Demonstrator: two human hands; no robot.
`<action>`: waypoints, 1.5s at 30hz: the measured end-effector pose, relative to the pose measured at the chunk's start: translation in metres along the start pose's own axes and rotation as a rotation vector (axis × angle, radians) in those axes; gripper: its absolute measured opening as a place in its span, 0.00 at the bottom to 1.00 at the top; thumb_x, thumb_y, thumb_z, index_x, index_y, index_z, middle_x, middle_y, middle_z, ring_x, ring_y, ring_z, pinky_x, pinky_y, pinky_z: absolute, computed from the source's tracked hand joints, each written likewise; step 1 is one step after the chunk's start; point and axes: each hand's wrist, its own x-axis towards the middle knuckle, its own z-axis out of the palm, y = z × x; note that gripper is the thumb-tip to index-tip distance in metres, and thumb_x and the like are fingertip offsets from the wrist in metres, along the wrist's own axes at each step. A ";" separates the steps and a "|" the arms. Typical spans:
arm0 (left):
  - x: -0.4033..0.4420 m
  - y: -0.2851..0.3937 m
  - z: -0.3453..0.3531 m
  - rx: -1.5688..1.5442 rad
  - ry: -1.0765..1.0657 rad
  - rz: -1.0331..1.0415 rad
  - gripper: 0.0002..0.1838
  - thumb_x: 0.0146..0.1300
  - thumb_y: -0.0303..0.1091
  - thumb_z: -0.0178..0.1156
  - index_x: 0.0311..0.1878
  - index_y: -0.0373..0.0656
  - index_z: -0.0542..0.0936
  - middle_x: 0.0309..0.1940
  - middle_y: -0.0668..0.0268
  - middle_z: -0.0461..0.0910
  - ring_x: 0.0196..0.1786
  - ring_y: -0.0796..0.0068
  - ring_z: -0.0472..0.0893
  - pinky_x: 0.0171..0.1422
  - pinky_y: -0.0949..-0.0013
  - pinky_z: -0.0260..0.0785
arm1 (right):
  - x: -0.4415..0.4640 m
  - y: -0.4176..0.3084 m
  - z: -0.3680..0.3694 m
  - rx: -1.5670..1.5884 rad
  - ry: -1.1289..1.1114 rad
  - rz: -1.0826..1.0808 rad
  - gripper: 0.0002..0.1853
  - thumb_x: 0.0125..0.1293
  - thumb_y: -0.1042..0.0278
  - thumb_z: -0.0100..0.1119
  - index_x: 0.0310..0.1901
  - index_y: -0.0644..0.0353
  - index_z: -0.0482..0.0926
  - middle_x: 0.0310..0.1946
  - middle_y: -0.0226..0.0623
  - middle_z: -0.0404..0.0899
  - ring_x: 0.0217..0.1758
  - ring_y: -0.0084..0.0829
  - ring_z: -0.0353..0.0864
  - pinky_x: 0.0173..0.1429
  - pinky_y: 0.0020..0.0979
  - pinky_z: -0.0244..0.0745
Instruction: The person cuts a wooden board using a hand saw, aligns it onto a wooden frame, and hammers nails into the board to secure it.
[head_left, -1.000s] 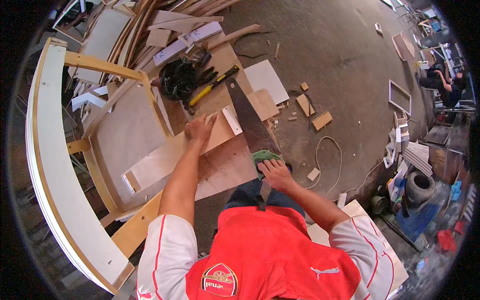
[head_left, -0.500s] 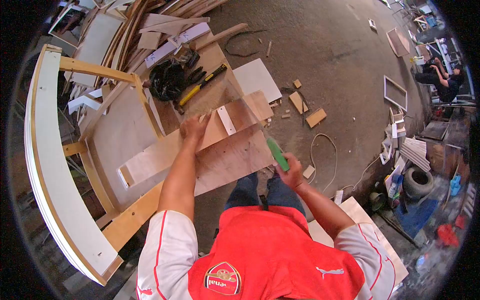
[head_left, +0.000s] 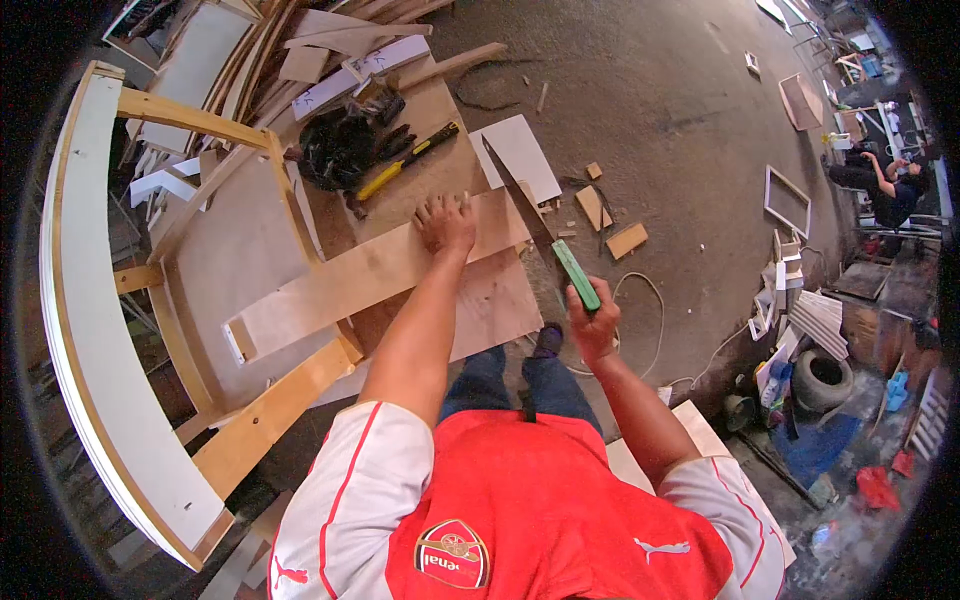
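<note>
My left hand [head_left: 446, 226] lies on a long light wooden board [head_left: 350, 277], its fingers spread across the top near the right end. In my right hand [head_left: 593, 318] is a handsaw, gripped by its green handle [head_left: 576, 274]. The dark saw blade [head_left: 522, 198] points up and away, just past the board's right end; whether it touches the wood I cannot tell. Beneath the board is a wider brown wooden sheet [head_left: 495, 310]. The board's left part reaches over a curved wooden frame [head_left: 270, 415] with a white outer face.
A yellow-and-black tool [head_left: 408, 160] lies beside a black bag [head_left: 335, 150]. Wood strips [head_left: 265, 60] are piled at the upper left. Wood offcuts [head_left: 627, 241], a white panel [head_left: 520, 150] and a cable [head_left: 662, 325] lie on the floor. Another person [head_left: 890, 180] sits far right.
My left hand has slid right along the board and its fingers are spread. The saw has swung into view beyond the board's end. A white strip on the board is no longer seen.
</note>
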 end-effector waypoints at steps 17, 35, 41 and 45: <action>0.001 0.014 -0.017 0.079 -0.080 -0.018 0.25 0.75 0.61 0.47 0.50 0.55 0.87 0.54 0.54 0.81 0.59 0.48 0.75 0.68 0.43 0.60 | 0.006 -0.013 -0.013 0.030 -0.072 -0.012 0.12 0.68 0.69 0.68 0.50 0.62 0.81 0.31 0.45 0.83 0.30 0.37 0.86 0.36 0.36 0.79; 0.002 0.012 -0.011 0.143 -0.056 0.006 0.23 0.74 0.61 0.49 0.49 0.56 0.85 0.52 0.57 0.82 0.59 0.47 0.76 0.66 0.41 0.62 | 0.010 -0.027 -0.004 -0.013 -0.098 -0.056 0.13 0.68 0.68 0.68 0.51 0.61 0.79 0.36 0.51 0.84 0.36 0.50 0.88 0.39 0.41 0.80; 0.005 0.011 -0.009 0.117 -0.054 0.002 0.23 0.73 0.60 0.50 0.47 0.55 0.86 0.50 0.57 0.82 0.57 0.47 0.77 0.66 0.40 0.62 | 0.029 -0.033 0.004 -0.037 -0.090 -0.052 0.12 0.69 0.68 0.67 0.49 0.62 0.79 0.34 0.52 0.84 0.35 0.53 0.88 0.37 0.44 0.79; 0.005 0.009 -0.006 0.110 -0.059 0.001 0.22 0.73 0.60 0.51 0.46 0.55 0.86 0.51 0.57 0.81 0.58 0.47 0.76 0.66 0.40 0.62 | 0.030 -0.038 0.002 -0.019 -0.120 -0.014 0.13 0.69 0.64 0.67 0.49 0.62 0.79 0.33 0.54 0.84 0.35 0.54 0.88 0.36 0.45 0.79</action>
